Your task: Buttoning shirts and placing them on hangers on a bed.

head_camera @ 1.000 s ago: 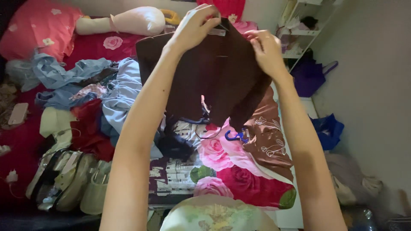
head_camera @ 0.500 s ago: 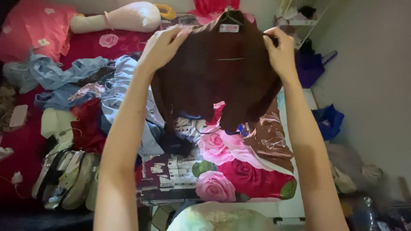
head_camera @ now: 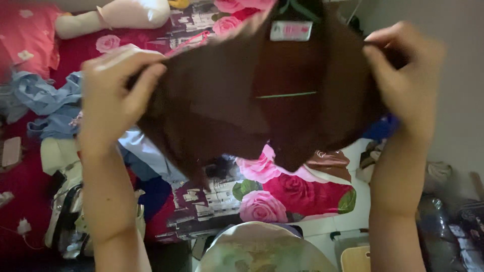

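I hold a dark brown garment up close in front of me, spread between both hands. My left hand grips its left edge, fingers curled over the cloth. My right hand pinches its right edge near the top. A small pale label sits near the garment's upper middle, and a green hanger bar shows across it. The garment hides much of the bed behind it.
Below lies a bed with a rose-patterned cover. A heap of blue, red and pale clothes covers its left side. A pink pillow and a cream bolster lie at the top left. Bags sit at the right.
Both hands have drawn the brown garment closer to the camera and spread it wider; my left hand shifted left, my right hand shifted right. The view tilted slightly.
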